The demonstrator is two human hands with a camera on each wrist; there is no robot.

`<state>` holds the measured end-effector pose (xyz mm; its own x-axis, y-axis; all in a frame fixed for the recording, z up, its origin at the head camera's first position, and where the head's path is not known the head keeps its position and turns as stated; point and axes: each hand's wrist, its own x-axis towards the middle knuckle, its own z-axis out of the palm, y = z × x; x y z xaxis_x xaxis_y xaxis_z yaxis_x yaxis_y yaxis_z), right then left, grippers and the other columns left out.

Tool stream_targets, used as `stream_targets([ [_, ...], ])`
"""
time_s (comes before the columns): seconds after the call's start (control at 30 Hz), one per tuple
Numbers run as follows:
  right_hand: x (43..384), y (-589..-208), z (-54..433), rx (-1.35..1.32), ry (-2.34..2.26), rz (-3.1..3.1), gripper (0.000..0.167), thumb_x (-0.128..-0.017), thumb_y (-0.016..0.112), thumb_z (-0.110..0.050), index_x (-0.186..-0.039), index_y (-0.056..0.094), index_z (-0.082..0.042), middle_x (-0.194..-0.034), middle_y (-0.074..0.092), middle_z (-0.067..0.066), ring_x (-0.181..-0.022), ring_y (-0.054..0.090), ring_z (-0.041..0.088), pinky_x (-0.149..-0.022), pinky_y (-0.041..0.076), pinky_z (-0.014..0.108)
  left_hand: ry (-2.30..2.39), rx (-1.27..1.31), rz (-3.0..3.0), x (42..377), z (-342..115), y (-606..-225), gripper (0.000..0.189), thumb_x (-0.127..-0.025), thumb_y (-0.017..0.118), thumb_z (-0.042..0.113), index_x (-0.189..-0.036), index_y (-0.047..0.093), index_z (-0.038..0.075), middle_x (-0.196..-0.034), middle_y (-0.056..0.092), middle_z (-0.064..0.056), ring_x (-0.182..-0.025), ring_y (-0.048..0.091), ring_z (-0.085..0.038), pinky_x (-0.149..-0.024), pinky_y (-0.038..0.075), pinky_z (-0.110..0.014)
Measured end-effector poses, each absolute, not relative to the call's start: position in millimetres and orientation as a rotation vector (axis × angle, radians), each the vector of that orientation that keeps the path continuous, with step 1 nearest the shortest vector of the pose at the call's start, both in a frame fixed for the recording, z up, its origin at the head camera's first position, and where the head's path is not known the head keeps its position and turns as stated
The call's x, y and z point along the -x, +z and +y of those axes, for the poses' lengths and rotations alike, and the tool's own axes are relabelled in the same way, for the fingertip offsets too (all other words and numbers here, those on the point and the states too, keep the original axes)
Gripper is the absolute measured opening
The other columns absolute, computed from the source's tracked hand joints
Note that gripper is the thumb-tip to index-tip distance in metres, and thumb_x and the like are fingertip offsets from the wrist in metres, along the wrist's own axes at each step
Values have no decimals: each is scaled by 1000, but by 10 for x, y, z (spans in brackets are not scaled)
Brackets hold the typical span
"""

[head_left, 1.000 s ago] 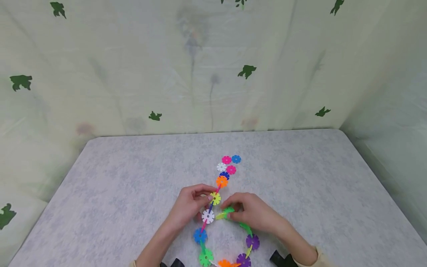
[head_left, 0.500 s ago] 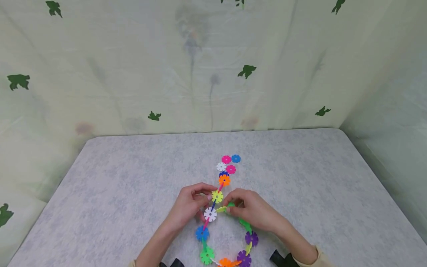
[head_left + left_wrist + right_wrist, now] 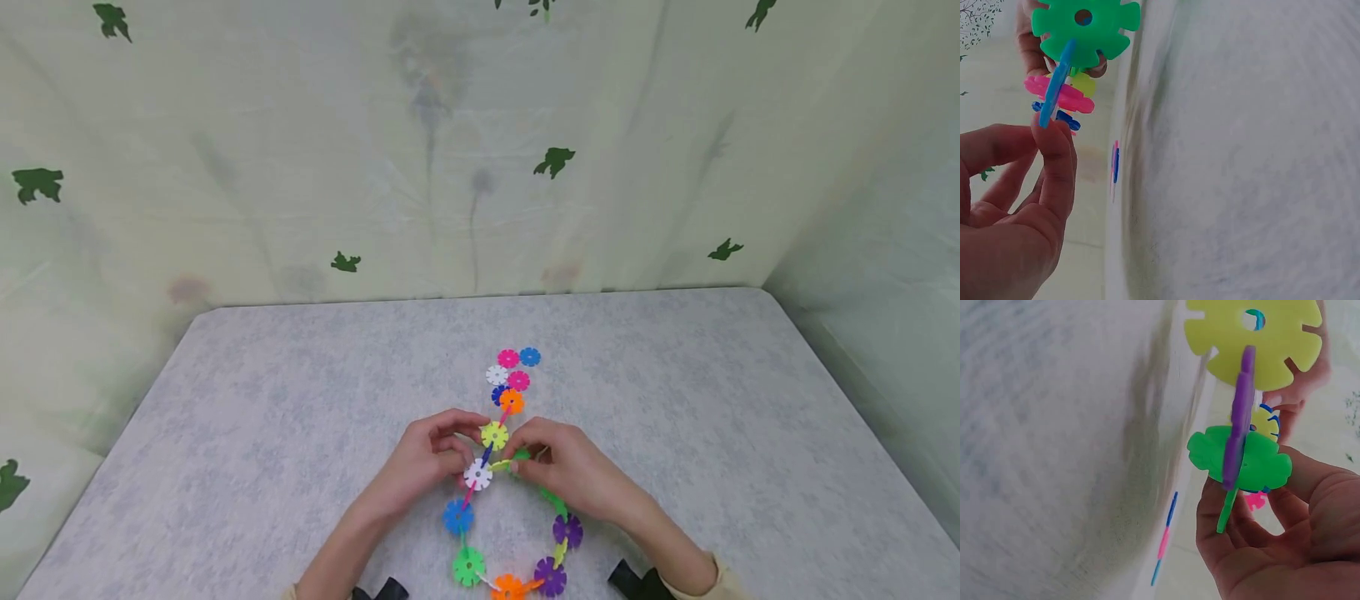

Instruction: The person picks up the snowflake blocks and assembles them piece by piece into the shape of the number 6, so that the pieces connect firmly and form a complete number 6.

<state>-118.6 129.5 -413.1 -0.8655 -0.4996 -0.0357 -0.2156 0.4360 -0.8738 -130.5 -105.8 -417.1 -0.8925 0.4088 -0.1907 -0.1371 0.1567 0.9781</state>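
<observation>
A chain of notched plastic interlocking discs curves between the two hands. My left hand [image 3: 431, 458] pinches its left side near the white disc [image 3: 477, 475] and the yellow disc [image 3: 494, 436]. With thumb and fingers, my right hand [image 3: 570, 467] pinches a green disc [image 3: 521, 457] at the other end. A yellow-green disc [image 3: 500, 466], seen edge-on, projects from it toward the white disc; whether they touch I cannot tell. The left wrist view has a bigger green disc [image 3: 1107, 40] and a blue disc [image 3: 1054, 94] near the fingers. A purple disc [image 3: 1238, 425] hangs before the right hand.
Loose pink [image 3: 508, 358], blue [image 3: 530, 357] and white discs [image 3: 497, 375] lie beyond the chain on the grey tabletop [image 3: 300, 375]. An orange disc [image 3: 512, 402] tops the chain's tail. Lower links include a green disc [image 3: 468, 567]. A pale curtain [image 3: 450, 208] hangs behind.
The chain's left side has shifted right and slightly away, bringing the white disc close to the yellow-green one. The left thumb has moved down toward the white disc; the right hand has risen slightly.
</observation>
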Motion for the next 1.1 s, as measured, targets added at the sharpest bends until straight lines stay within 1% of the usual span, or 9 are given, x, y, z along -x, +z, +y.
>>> stream_targets([
  [0.07,1190,-4126,1300,628,-1407,2402,15,-93,69,-11,-96,70,-26,-99,64,-14,-85,58,14,-76,51,30,1778,-283,2009,1304,-1073,-4164,44,-86,58,-5,-126,64,10,-112,61,-16,-78,61,-27,-66,56,-36],
  [0.17,1196,-4121,1309,638,-1412,2399,15,-93,69,-11,-96,70,-26,-100,63,-13,-85,58,14,-75,51,30,1756,-329,2017,1302,-1082,-4158,46,-85,59,-7,-126,64,12,-113,61,-16,-83,61,-28,-67,56,-36],
  [0.43,1194,-4119,1306,660,-1440,2398,17,-92,70,-11,-95,71,-27,-99,65,-13,-84,59,14,-75,52,30,1692,-477,2030,1310,-1087,-4175,54,-82,58,-13,-129,63,14,-110,60,-14,-84,61,-27,-69,52,-27],
  [0.63,1183,-4096,1296,643,-1456,2394,15,-92,71,-12,-95,72,-27,-98,66,-13,-84,59,14,-74,52,30,1670,-566,2031,1319,-1092,-4169,56,-83,63,-12,-133,60,13,-100,60,-14,-84,60,-25,-70,51,-25],
  [0.8,1182,-4091,1283,656,-1430,2414,16,-91,71,-11,-95,72,-26,-96,66,-12,-82,58,13,-72,52,29,1708,-558,2031,1308,-1073,-4190,54,-85,65,-11,-133,60,12,-98,61,-15,-86,60,-25,-70,52,-24],
  [1.1,1176,-4110,1261,665,-1419,2462,18,-91,71,-9,-93,72,-27,-95,66,-15,-80,59,12,-71,52,29,1753,-498,2002,1298,-1053,-4197,54,-86,62,-12,-135,59,11,-101,59,-16,-85,59,-23,-69,52,-23],
])
